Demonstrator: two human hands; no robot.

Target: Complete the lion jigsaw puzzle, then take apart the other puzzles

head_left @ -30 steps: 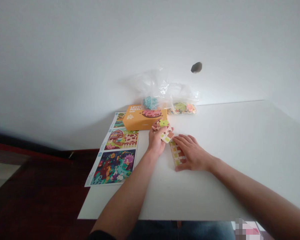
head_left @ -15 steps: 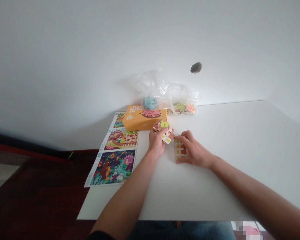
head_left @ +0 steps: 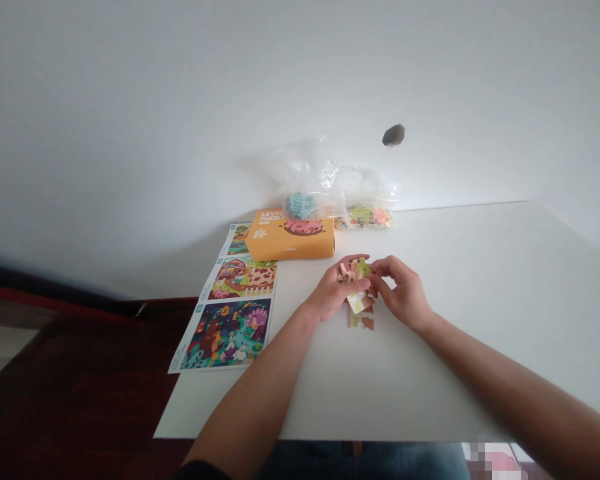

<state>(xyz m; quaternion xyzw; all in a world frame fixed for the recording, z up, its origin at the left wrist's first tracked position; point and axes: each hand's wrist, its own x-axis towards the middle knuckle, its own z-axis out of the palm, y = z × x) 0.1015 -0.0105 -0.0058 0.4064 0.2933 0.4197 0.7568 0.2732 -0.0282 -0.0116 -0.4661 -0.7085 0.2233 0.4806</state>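
My left hand [head_left: 329,295] is closed around several jigsaw puzzle pieces [head_left: 359,303], pink, green, white and brown, with the thumb lying across them. At their right edge, my right hand [head_left: 401,293] pinches with thumb and forefinger, touching a piece; how much of it is gripped is partly hidden. Below the held pieces, a strip of puzzle [head_left: 361,322] with yellow-green, white and brown parts lies flat on the white table. Most of that strip is covered by the hands and the held pieces.
An orange puzzle box [head_left: 293,249] stands at the back left on a picture sheet [head_left: 230,333] with printed scenes. Behind it are a clear bag with turquoise contents [head_left: 301,205] and another bag of puzzle pieces [head_left: 367,215]. The wall [head_left: 180,133] bounds the table [head_left: 480,300].
My left hand has moved right with its puzzle pieces, over the strip on the table. My right hand has left the strip and come up to the pieces in the left hand.
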